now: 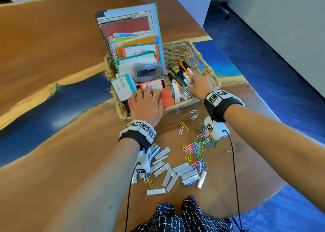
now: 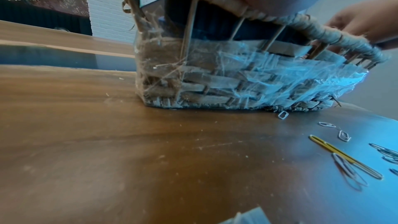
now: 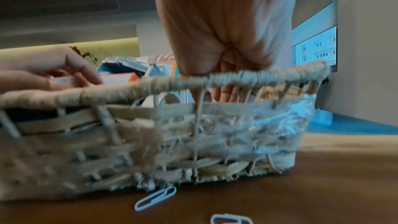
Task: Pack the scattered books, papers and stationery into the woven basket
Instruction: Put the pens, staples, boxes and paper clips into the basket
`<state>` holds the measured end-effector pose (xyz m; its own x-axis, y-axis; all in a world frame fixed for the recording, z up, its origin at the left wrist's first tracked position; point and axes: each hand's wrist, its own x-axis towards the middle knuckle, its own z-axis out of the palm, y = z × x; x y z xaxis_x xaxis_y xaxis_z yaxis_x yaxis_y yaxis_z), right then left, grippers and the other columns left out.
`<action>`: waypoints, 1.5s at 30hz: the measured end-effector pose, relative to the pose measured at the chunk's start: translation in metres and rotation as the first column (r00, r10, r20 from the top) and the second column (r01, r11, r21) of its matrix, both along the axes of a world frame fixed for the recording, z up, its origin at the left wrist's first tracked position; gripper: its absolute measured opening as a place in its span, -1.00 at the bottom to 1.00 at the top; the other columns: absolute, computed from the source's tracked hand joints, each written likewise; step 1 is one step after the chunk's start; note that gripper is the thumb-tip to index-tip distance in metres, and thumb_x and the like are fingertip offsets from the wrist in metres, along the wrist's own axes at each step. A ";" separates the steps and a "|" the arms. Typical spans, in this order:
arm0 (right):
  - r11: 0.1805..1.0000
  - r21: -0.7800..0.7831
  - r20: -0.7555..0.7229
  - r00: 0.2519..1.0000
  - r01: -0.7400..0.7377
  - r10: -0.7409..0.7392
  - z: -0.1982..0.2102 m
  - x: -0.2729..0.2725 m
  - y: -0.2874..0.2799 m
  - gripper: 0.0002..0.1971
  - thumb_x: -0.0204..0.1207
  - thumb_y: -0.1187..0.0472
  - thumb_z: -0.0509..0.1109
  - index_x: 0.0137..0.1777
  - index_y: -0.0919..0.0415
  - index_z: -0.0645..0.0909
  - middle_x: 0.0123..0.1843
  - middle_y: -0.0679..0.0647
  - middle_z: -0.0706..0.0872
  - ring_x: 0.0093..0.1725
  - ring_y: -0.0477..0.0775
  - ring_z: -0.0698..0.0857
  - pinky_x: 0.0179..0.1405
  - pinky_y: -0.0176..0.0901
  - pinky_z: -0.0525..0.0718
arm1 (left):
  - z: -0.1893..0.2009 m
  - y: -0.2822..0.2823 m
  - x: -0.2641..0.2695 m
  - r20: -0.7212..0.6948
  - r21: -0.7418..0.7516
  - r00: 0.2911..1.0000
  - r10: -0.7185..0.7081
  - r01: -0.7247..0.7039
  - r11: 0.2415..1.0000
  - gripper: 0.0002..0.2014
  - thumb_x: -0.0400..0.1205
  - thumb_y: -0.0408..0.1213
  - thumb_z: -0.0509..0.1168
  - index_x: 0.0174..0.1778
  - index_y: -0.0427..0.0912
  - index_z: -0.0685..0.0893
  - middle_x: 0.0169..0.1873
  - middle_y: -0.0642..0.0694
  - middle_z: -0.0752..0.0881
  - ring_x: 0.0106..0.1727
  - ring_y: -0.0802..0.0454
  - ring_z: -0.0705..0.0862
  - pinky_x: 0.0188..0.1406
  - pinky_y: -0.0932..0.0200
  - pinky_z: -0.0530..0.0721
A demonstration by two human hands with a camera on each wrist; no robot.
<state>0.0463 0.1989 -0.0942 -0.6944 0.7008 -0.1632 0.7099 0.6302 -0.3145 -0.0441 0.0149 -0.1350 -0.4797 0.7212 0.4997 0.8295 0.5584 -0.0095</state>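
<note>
Brown wood with blue resin bands forms the counter [image 1: 52, 56], which fills most of the head view, a blue floor running down the right edge. At the frame's centre stands the woven straw basket [image 1: 209, 68]. Spiral notebooks and folders [image 1: 126, 29] are stood upright against its left rear wall, presumably so that the floor of the basket is kept free for smaller stationery. In front of them a grey stapler-like device [image 1: 146, 71] and a white-and-teal cardboard box [image 1: 122, 87] are wedged, while black and orange pens and markers [image 1: 182, 71] are laid slantwise in the right half.

The left hand [image 1: 147, 105] is placed over the near rim at the basket's lower left, its fingers spread flat on a red rectangular pad [image 1: 168, 98]; the pad appears to be pressed down so that it settles level among the boxes. The right hand [image 1: 199, 87] is reached into the right half, fingertips down among the pen ends and a white tape roll [image 1: 175, 93]. Whether anything is pinched in that grip cannot be told, as the fingertips are hidden in every view.

Below both wrists, toward the bottom centre of the frame, coloured paper clips [image 1: 198, 147] and silver staple strips [image 1: 186, 172] are scattered on the counter, well apart from either grip and outside the basket, so that part of the packing is judged undone.
</note>
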 end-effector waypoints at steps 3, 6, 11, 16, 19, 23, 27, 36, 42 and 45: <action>1.000 0.017 0.041 0.999 0.009 -0.010 -0.007 -0.004 0.002 -0.82 0.50 0.35 0.32 0.09 0.36 0.53 0.11 0.37 0.63 -0.09 0.23 0.54 -0.19 -0.09 0.43 | 0.000 0.000 0.000 -0.008 0.001 1.000 -0.003 0.003 1.000 -0.68 0.54 -0.04 0.04 0.02 -0.03 0.64 -0.08 -0.07 0.65 -0.06 -0.14 0.63 -0.04 0.02 0.60; 1.000 -0.005 0.081 0.997 0.018 -0.017 -0.004 -0.004 0.000 -0.73 0.50 0.31 0.40 0.16 0.37 0.51 0.17 0.34 0.60 0.09 0.30 0.60 -0.12 -0.09 0.47 | 0.000 0.000 0.000 0.002 -0.007 1.000 -0.005 0.005 1.000 -0.68 0.54 -0.04 0.05 0.02 -0.04 0.64 -0.07 -0.08 0.65 -0.06 -0.15 0.64 -0.03 0.01 0.59; 0.999 0.016 -0.293 0.956 -0.028 0.032 -0.002 0.011 -0.028 -0.86 0.52 0.34 0.30 0.05 0.36 0.54 -0.02 0.14 0.51 -0.01 0.11 0.50 -0.11 -0.24 0.32 | 0.000 0.000 -0.001 0.029 0.006 0.999 -0.013 0.013 1.000 -0.68 0.54 -0.05 0.06 0.03 -0.06 0.63 -0.06 -0.10 0.66 -0.04 -0.18 0.63 -0.01 -0.02 0.58; 0.976 0.023 -0.469 0.860 -0.217 0.202 -0.014 0.039 -0.088 -0.96 0.49 0.33 0.33 -0.11 0.32 0.57 -0.16 0.04 0.51 -0.19 0.01 0.49 -0.21 -0.19 0.51 | 0.000 0.000 -0.001 0.043 0.003 0.999 -0.020 0.020 1.000 -0.69 0.54 -0.06 0.08 0.03 -0.09 0.65 -0.07 -0.15 0.66 -0.05 -0.20 0.63 -0.04 -0.05 0.58; 0.885 -0.128 -0.254 0.878 -0.447 0.407 -0.025 0.053 -0.113 -0.86 0.50 0.30 0.34 0.02 0.29 0.62 -0.06 0.09 0.59 -0.10 0.06 0.58 0.01 -0.09 0.57 | 0.000 0.000 -0.002 0.056 0.007 0.998 -0.026 0.025 1.000 -0.72 0.54 -0.10 0.15 0.06 -0.10 0.65 -0.04 -0.17 0.66 -0.04 -0.24 0.63 -0.01 -0.08 0.58; 0.760 -0.211 0.031 0.773 -0.615 0.634 -0.046 0.063 -0.133 -0.69 0.52 0.23 0.32 0.26 0.22 0.58 0.23 0.15 0.57 0.27 0.15 0.52 0.21 0.04 0.56 | 0.001 -0.001 0.000 0.067 -0.008 0.997 -0.022 0.023 1.000 -0.73 0.56 -0.10 0.18 0.08 -0.09 0.65 -0.02 -0.18 0.66 -0.01 -0.25 0.63 0.01 -0.10 0.58; 0.747 -0.214 0.055 0.756 -0.630 0.653 -0.059 0.068 -0.140 -0.68 0.53 0.27 0.29 0.27 0.22 0.60 0.38 0.18 0.55 0.35 0.20 0.52 0.20 0.05 0.53 | 0.002 -0.001 0.000 0.045 0.017 0.998 -0.033 0.032 0.999 -0.66 0.54 -0.07 0.06 0.04 -0.09 0.66 -0.08 -0.17 0.66 -0.07 -0.24 0.64 -0.03 -0.08 0.60; 0.746 -0.159 -0.132 0.762 -0.647 0.634 -0.040 0.070 -0.119 -0.77 0.50 0.36 0.35 0.13 0.39 0.64 0.09 0.29 0.63 0.14 0.23 0.62 0.15 -0.01 0.53 | 0.001 0.000 0.000 0.023 0.051 0.999 -0.032 0.031 0.998 -0.66 0.52 -0.07 0.05 0.02 -0.08 0.67 -0.09 -0.15 0.67 -0.09 -0.23 0.65 -0.06 -0.06 0.62; 0.952 0.017 -0.529 0.805 -0.306 0.269 0.012 0.060 -0.068 -0.87 0.45 0.36 0.43 -0.05 0.40 0.69 -0.14 0.20 0.69 -0.15 0.02 0.56 -0.10 -0.38 0.39 | -0.001 0.000 0.000 0.018 0.060 1.000 -0.013 0.012 0.998 -0.71 0.51 -0.08 0.10 0.02 -0.04 0.66 -0.07 -0.10 0.66 -0.05 -0.16 0.63 -0.01 -0.02 0.58; 0.996 0.011 -0.509 0.857 0.091 -0.073 0.021 0.047 -0.026 -0.87 0.48 0.28 0.43 -0.04 0.33 0.68 -0.07 0.09 0.61 0.00 0.06 0.55 0.17 -0.01 0.46 | -0.001 0.000 0.000 0.020 0.058 1.000 -0.007 0.006 0.998 -0.72 0.52 -0.07 0.11 0.00 -0.05 0.64 -0.07 -0.10 0.66 -0.05 -0.16 0.63 -0.01 -0.02 0.58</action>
